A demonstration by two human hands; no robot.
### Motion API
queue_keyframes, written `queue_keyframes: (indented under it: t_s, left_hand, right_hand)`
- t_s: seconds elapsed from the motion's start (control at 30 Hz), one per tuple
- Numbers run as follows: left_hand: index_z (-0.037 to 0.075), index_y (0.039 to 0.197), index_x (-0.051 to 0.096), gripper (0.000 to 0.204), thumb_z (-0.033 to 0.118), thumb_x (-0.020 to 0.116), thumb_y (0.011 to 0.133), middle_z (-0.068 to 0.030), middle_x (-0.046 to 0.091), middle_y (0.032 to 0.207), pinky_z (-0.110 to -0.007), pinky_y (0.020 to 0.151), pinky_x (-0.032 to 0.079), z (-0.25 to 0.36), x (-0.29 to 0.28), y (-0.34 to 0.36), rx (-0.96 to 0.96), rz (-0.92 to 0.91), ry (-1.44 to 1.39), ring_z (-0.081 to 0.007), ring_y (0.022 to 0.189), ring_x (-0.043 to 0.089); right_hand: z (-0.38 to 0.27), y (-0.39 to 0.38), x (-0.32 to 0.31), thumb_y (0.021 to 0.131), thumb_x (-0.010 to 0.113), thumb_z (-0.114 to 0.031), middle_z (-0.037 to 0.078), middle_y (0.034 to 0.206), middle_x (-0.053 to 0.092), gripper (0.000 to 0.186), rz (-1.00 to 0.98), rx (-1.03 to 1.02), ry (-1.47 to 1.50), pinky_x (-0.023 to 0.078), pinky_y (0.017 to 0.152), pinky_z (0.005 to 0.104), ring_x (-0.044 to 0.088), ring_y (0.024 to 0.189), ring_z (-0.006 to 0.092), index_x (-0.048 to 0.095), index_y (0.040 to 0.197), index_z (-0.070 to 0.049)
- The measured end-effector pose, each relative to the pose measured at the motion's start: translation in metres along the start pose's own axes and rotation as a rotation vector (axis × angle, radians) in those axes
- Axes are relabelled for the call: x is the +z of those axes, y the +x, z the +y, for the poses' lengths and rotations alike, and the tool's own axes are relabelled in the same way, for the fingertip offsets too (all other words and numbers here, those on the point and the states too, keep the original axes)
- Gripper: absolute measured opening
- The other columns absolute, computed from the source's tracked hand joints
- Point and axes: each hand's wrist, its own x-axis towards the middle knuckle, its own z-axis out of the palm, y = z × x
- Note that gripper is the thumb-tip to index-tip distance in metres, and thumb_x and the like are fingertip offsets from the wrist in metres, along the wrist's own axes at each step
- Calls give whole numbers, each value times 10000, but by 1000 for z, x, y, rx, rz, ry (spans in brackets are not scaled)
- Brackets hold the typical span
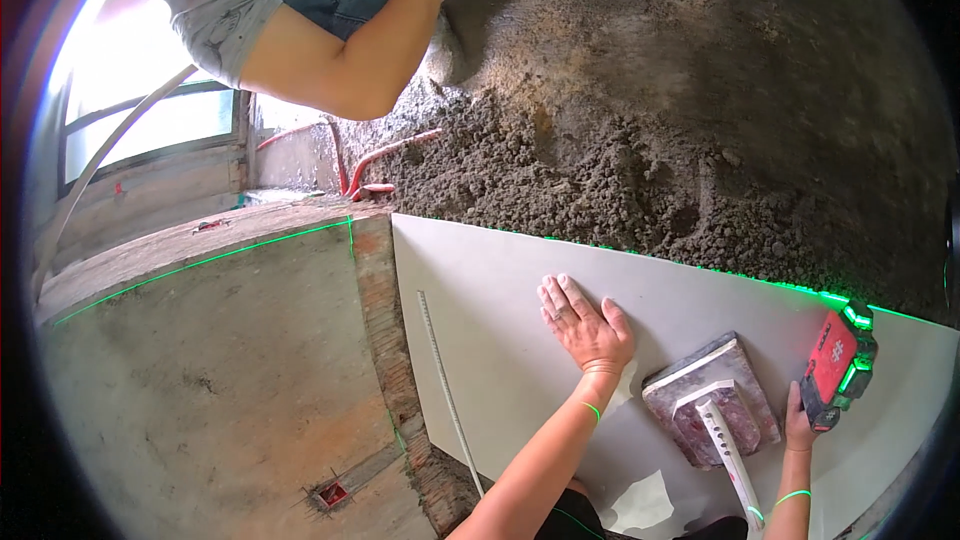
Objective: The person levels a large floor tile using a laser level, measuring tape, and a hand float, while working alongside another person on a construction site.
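My left hand [588,332] lies flat on a large pale grey tile [500,340], fingers stretched out and holding nothing. At the right, my right hand [798,428] grips the lower end of a red and black laser level [835,360], which casts green light along the tile's far edge. My fingers are partly hidden behind the laser level. Between my hands, a square, stained block tool [715,400] with a perforated white handle [728,460] rests against the tile. A thin, ruler-like strip [445,380] stretches across the tile's left part.
Crumbly dark mortar [600,180] lies beyond the tile. A brick-edged strip [380,310] separates the tile from a concrete surface [230,370] with a small red box [330,493]. Red pipes [350,170] emerge near a window [150,130]. A co-worker's bent arm [360,60] is at upper left.
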Motion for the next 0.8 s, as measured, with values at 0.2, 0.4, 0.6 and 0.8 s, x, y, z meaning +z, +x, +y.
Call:
queue_keyframes:
  t_s: [0.2,0.4,0.6,0.8]
  left_hand:
    - [-81,1407,206,722,288,457,840,-268,179,1481,-490,1132,84,3,-1,1,-11,0,15,-413,1390,129]
    - [-78,1411,199,723,297,447,845,-259,172,1487,-487,1133,70,2,0,0,-15,-4,0,-405,1395,117]
    - [-73,1420,172,731,322,424,859,-257,158,1493,-494,1128,68,1,-1,0,-21,-20,13,-400,1399,114]
    - [-74,1420,172,729,309,425,853,-251,154,1495,-488,1130,63,2,-3,1,-25,-24,17,-396,1401,109]
  right_hand:
    - [10,-7,5,832,693,-177,168,1176,603,424,8,40,22,438,929,387,583,1070,307,563,1174,36]
    - [13,-8,6,830,698,-183,164,1143,621,413,52,-6,-65,457,903,382,604,1028,302,573,1156,39]
    - [17,-11,7,855,670,-162,165,1108,637,351,20,11,-41,481,858,366,623,989,285,589,1130,40]
    - [13,-8,4,858,669,-182,164,1109,637,357,13,15,-65,481,859,368,623,990,293,592,1131,35]
